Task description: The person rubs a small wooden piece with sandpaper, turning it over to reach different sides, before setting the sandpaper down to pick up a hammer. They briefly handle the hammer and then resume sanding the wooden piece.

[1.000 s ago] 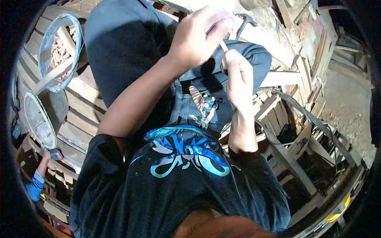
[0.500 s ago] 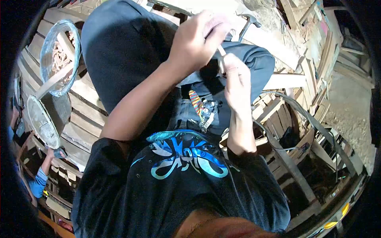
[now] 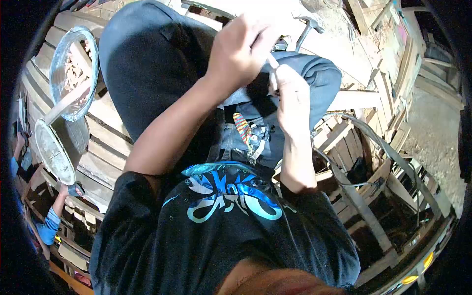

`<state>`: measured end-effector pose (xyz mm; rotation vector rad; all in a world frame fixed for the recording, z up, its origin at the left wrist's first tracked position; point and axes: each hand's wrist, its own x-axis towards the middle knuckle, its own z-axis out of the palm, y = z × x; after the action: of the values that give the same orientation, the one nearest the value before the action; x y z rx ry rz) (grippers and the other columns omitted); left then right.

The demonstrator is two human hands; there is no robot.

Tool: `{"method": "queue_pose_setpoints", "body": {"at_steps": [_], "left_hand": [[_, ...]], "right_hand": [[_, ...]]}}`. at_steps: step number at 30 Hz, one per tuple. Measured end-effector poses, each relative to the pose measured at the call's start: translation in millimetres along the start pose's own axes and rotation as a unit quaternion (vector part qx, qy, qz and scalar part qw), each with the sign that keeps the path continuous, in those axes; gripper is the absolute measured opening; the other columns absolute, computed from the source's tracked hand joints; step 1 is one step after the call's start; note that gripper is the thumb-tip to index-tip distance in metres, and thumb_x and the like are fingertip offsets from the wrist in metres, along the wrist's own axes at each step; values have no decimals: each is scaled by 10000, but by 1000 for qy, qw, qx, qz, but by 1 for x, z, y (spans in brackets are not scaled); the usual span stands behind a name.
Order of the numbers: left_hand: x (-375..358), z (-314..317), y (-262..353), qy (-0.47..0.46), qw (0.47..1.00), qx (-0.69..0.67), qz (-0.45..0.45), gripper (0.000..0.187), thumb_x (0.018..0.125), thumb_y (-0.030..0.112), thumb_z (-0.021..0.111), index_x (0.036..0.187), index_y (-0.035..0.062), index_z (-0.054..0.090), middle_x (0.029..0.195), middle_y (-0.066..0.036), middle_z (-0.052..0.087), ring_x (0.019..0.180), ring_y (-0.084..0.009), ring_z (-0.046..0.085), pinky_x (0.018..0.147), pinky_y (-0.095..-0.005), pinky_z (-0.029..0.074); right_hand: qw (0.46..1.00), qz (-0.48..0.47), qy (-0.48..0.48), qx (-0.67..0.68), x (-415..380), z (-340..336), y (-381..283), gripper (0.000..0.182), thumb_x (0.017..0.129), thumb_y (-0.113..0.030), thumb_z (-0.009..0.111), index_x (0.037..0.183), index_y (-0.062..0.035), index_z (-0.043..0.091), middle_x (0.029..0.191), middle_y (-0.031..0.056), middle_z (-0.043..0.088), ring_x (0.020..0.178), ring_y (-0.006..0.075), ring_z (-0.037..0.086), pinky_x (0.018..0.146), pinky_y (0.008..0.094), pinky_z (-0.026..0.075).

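A thin pale stick (image 3: 273, 62) slants between my two hands over my lap. My left hand (image 3: 239, 51) is closed around its upper part, with the fingertips washed out by glare. The lower end sits in the closed fingers of my right hand (image 3: 293, 96), by my bent knee. Below the hands, a striped multicolour woven piece (image 3: 242, 128) hangs at my waist. A hammer (image 3: 309, 30) lies just beyond my hands on the brightly lit surface.
At the left, a bucket (image 3: 52, 64) holds wood pieces, beside a round-topped container (image 3: 55, 152). A co-worker's blue-sleeved arm (image 3: 49, 225) shows at the lower left. Slatted boards lie beneath; wooden framing and a curved dark strip (image 3: 376, 140) are at the right.
My left hand has shifted slightly left, and its fingers have changed position around the stick. My right hand has barely moved.
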<state>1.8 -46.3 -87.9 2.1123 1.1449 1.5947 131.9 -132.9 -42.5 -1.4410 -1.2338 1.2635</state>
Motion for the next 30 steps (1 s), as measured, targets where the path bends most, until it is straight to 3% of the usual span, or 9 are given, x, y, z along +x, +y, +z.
{"method": "queue_pose_setpoints", "body": {"at_steps": [1, 7, 9, 11, 15, 19, 24, 27, 30], "left_hand": [[5, -4, 19, -41, 979, -152, -131, 106, 853, 128, 674, 908, 43, 645, 894, -129, 690, 794, -308, 678, 695, -367, 529], [8, -6, 23, -83, 955, -181, -220, 173, 891, 109, 644, 1019, -6, 622, 920, -160, 696, 880, -285, 698, 772, -340, 538], [0, -10, 26, -90, 991, -95, -34, 186, 889, 111, 643, 1033, -6, 632, 961, -173, 685, 859, -274, 688, 765, -334, 539], [2, -10, 25, -115, 950, -186, -223, 183, 881, 91, 638, 1029, -17, 649, 972, -185, 678, 825, -305, 675, 754, -341, 535], [5, -11, 22, -76, 989, -122, -36, 230, 898, 166, 642, 1033, -19, 638, 932, -181, 680, 797, -325, 668, 724, -344, 531], [17, -23, 22, -124, 943, -179, -250, 237, 906, 180, 634, 1041, -15, 626, 880, -163, 684, 795, -270, 683, 726, -345, 530], [5, -18, 29, -96, 980, -151, -88, 213, 901, 144, 631, 1057, 0, 628, 915, -182, 682, 871, -300, 681, 777, -350, 526], [9, -15, 19, -112, 947, -198, -225, 199, 909, 159, 625, 1048, 16, 627, 932, -162, 690, 865, -306, 684, 763, -337, 524], [5, -13, 38, -50, 978, -168, -114, 196, 920, 145, 606, 1032, -15, 617, 875, -160, 688, 786, -222, 682, 706, -308, 516]], "right_hand": [[1000, 18, 13, 8, -1, 1, -3, 363, 1033, -273, 431, 741, -62, 477, 698, -37, 417, 662, 77, 343, 601, 254, 297], [1000, -13, -6, -10, -2, -4, 4, 316, 1026, -230, 437, 781, -50, 525, 717, -31, 449, 673, 81, 361, 615, 247, 300], [1000, -19, 8, -13, -4, -3, 4, 316, 1026, -225, 436, 776, -53, 524, 714, -31, 447, 675, 81, 364, 616, 248, 302], [1000, -12, 12, 15, -8, 4, 2, 343, 1032, -236, 436, 747, -53, 494, 701, -43, 424, 673, 74, 361, 606, 248, 309], [999, -31, 6, 18, -2, 1, 4, 362, 1040, -239, 435, 739, -42, 475, 686, -52, 408, 656, 67, 355, 575, 251, 315], [999, -44, 7, -24, -8, 4, -1, 366, 1039, -249, 437, 731, -56, 467, 677, -54, 395, 635, 66, 333, 561, 244, 296], [1000, -15, 8, 3, -7, 3, -2, 376, 1039, -279, 447, 739, -54, 474, 680, -57, 402, 647, 59, 340, 569, 242, 301], [1000, -7, 12, -3, -8, 6, -3, 375, 1038, -280, 438, 749, -47, 488, 694, -55, 420, 666, 62, 353, 589, 241, 305], [999, -40, 18, 20, -3, 4, 0, 373, 1033, -263, 410, 736, -48, 482, 703, -50, 427, 668, 77, 355, 609, 245, 294]]}}
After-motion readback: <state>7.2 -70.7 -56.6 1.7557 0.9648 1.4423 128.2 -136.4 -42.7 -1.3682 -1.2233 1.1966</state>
